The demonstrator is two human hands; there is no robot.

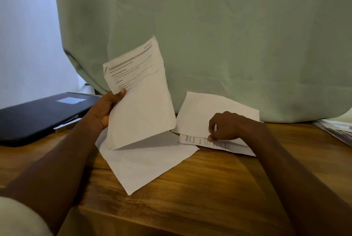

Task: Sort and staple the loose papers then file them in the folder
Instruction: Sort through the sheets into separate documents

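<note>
Dark folder closed at table's left edge, left hand pinching raised printed sheet, blank sheet flat beneath, right hand pinching blank page over printed page, green curtain behind, paper stack far right.

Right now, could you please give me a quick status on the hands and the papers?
Left hand holds printed sheet upright. Right hand pinches blank sheet off the pile. Folder shut, far left. Nothing in the way.

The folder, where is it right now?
In the head view the dark folder lies closed on the wooden table at the far left, just beyond the left hand, which holds up a printed sheet.
</note>
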